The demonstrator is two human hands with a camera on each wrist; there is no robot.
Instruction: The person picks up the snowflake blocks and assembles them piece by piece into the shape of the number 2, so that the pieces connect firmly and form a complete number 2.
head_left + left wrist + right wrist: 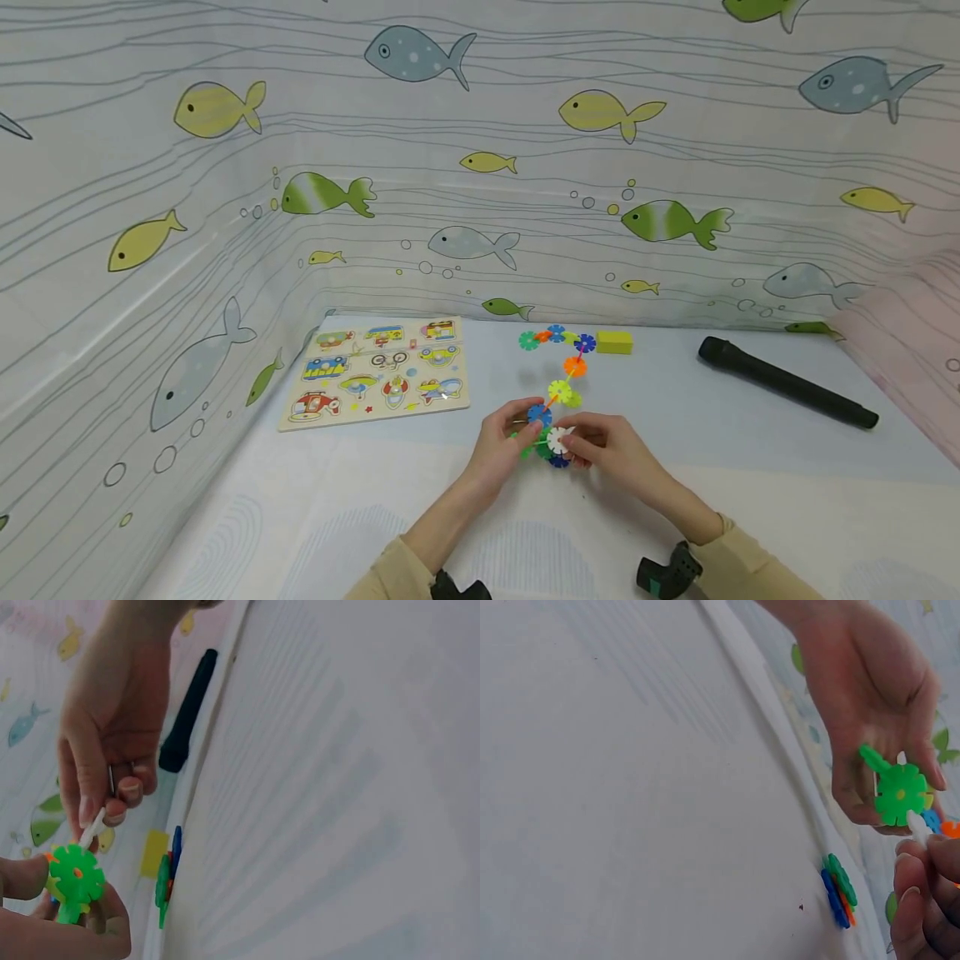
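Observation:
A chain of bright snowflake discs (558,367) runs across the white tabletop from the back toward my hands. My left hand (525,425) grips the chain's near end around a green disc (75,875) and a blue one (538,414). My right hand (573,442) pinches a white disc (558,439) between thumb and fingers, its edge touching the green disc (900,795). In the right wrist view the white disc (917,825) pokes up from my fingertips. A small blue, green and orange cluster (838,891) lies on the table beneath my hands.
A wooden vehicle puzzle board (378,371) lies at the left back. A yellow block (614,342) sits by the chain's far end. To the right lies a black cylinder (787,382). Fish-patterned curtain walls (450,167) close in the table on three sides.

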